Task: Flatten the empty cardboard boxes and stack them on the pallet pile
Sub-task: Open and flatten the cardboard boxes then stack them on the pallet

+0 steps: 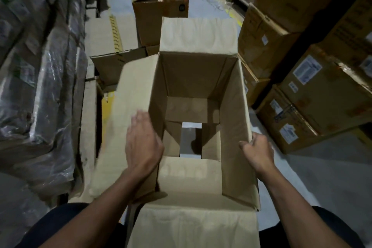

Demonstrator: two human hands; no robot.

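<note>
An empty brown cardboard box (pixel 193 78) stands open in front of me, its top flaps spread outward. Its bottom flaps are parted, and grey floor shows through the gap. My left hand (pixel 143 143) lies flat with relaxed fingers on the left top flap, at the box's left wall. My right hand (pixel 257 150) grips the upper edge of the right wall, thumb inside and fingers outside. A second open box (pixel 161 6) stands farther back on the floor. Flattened cardboard (pixel 112 34) lies in a low pile to the left behind the box.
Plastic-wrapped stacked goods (pixel 38 78) fill the left side. Labelled sealed cartons (pixel 314 90) are stacked on the right. Grey floor (pixel 326 179) with yellow line marks shows at the right and far back.
</note>
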